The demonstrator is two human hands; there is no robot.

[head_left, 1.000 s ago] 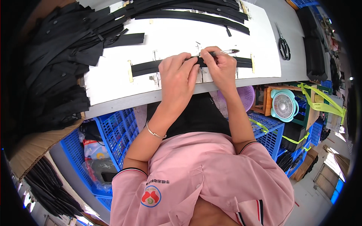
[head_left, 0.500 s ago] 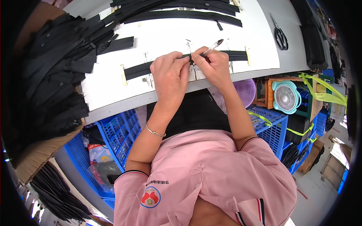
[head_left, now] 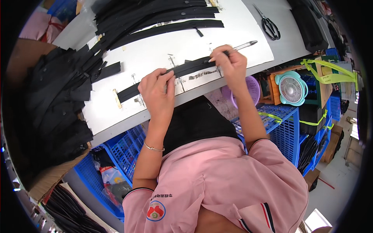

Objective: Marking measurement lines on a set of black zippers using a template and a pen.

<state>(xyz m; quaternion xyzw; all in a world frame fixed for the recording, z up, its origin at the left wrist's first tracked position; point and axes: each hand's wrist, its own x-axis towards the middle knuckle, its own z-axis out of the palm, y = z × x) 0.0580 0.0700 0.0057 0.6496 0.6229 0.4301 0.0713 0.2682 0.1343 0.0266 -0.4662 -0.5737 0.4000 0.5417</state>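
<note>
Head view, listed left to right. A heap of black strips [head_left: 54,101] is piled at the left end of the table [head_left: 295,42], with further long strips [head_left: 155,17] fanned across the top. A white sheet [head_left: 155,50] is spread on the table. One black strip [head_left: 182,70] is laid slantwise across the sheet's near part, near the table's front edge. Its middle is pressed down by the left hand [head_left: 155,91], fingers closed together on the strip. Its right end is touched by the right hand [head_left: 229,62], which is closed around a pen [head_left: 243,46] whose tip is pointed up and to the right. The two hands are held apart along the strip. Scissors [head_left: 270,26] are laid on the bare table beyond the sheet's right edge. Blue crates [head_left: 124,151] are seen under the table at left and right, with a purple basket [head_left: 252,87] and a small teal fan [head_left: 291,88] stored under its right part.
</note>
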